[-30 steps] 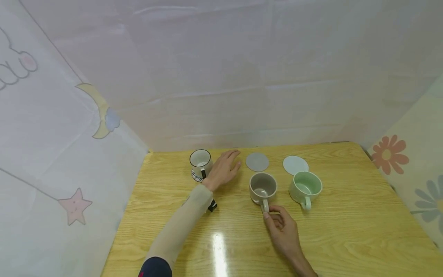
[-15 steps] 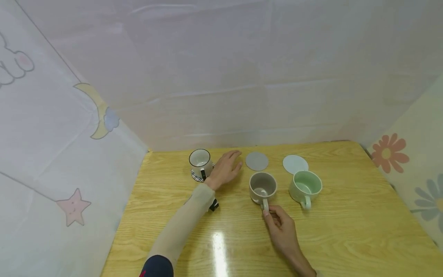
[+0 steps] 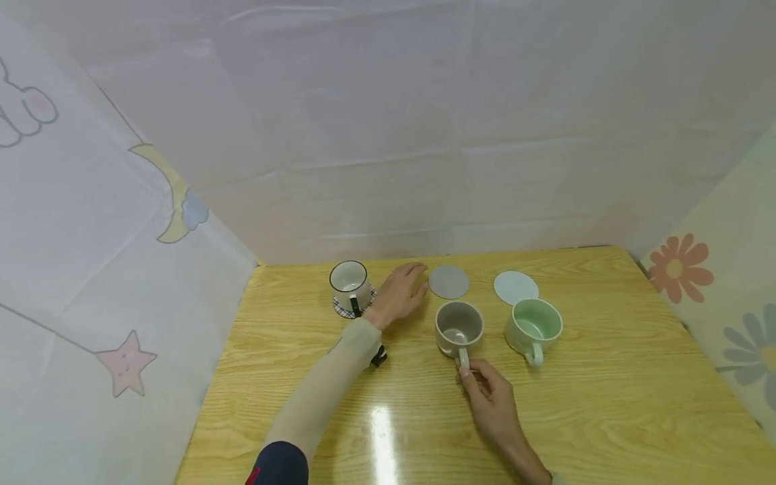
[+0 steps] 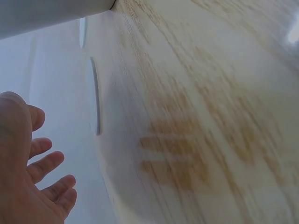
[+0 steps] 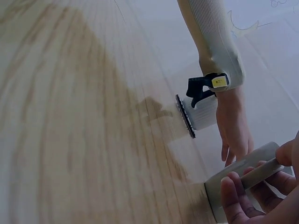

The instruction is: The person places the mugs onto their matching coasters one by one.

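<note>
A grey-brown mug [image 3: 459, 323] stands on the wooden table in the head view, its handle toward the person. My right hand [image 3: 494, 404] pinches that handle between thumb and fingers; the right wrist view shows the fingers curled about the handle [image 5: 262, 173]. Just left of the grey round coaster [image 3: 449, 281], my left hand [image 3: 397, 296] hovers with relaxed fingers and holds nothing. In the left wrist view its fingers [image 4: 49, 165] are spread, near the edge of a thin disc [image 4: 95, 95].
On a checked coaster [image 3: 344, 310] at the left stands a white mug [image 3: 349, 281] with a black rim and black handle. To the right, a green mug [image 3: 533, 330] sits in front of a white round coaster [image 3: 516, 287]. Printed cloth walls [image 3: 388, 168] border the table [image 3: 606, 377].
My left hand has shifted slightly right toward the grey coaster. The right hand keeps its pinch on the mug's handle, and the mug stays in place.
</note>
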A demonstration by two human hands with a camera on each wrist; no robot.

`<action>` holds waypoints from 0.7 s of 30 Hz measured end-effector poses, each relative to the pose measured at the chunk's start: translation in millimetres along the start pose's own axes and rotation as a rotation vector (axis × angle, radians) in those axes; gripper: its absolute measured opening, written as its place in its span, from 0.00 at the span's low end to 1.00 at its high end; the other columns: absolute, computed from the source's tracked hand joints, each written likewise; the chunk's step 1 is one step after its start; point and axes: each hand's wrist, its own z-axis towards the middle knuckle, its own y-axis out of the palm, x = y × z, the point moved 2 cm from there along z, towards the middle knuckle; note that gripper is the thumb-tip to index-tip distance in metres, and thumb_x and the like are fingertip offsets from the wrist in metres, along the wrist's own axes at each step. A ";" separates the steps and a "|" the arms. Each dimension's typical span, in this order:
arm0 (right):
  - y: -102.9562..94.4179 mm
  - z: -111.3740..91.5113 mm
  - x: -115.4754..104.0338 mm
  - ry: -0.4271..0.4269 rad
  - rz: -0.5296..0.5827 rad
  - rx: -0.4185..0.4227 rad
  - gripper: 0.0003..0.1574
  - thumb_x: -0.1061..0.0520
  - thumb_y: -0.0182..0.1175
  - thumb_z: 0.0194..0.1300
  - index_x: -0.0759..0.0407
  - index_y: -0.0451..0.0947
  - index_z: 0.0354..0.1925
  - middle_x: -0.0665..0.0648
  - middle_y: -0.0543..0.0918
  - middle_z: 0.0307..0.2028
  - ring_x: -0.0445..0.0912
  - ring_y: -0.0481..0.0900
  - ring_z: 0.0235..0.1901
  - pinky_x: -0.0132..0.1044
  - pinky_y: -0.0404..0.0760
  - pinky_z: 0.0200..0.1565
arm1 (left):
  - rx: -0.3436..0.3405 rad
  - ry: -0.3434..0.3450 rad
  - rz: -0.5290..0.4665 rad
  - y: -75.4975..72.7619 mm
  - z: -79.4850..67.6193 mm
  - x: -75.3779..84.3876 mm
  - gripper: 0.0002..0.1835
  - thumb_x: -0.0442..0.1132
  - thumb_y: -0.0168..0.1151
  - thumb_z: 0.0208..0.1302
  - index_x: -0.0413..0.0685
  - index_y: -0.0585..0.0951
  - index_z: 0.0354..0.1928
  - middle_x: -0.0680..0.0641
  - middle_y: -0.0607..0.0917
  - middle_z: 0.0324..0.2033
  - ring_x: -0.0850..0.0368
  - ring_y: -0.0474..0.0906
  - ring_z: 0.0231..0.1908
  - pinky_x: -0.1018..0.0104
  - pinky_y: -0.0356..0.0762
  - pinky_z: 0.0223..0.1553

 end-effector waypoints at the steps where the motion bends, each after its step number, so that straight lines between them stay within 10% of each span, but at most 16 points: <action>1: 0.2 0.2 0.3 0.001 0.009 -0.002 0.12 0.61 0.60 0.81 0.70 0.85 0.50 0.67 0.87 0.40 0.45 0.89 0.38 0.35 0.91 0.40 | -0.004 -0.001 0.003 0.8 0.9 0.3 0.28 0.46 0.55 0.83 0.44 0.70 0.78 0.43 0.73 0.77 0.45 0.67 0.78 0.50 0.62 0.82; 21: 3.1 3.1 5.7 0.016 0.067 -0.022 0.17 0.58 0.55 0.84 0.67 0.87 0.48 0.72 0.89 0.47 0.47 0.90 0.41 0.36 0.91 0.40 | -0.030 0.003 0.048 24.3 13.4 -4.2 0.26 0.45 0.55 0.82 0.45 0.73 0.76 0.44 0.76 0.74 0.48 0.70 0.75 0.52 0.64 0.80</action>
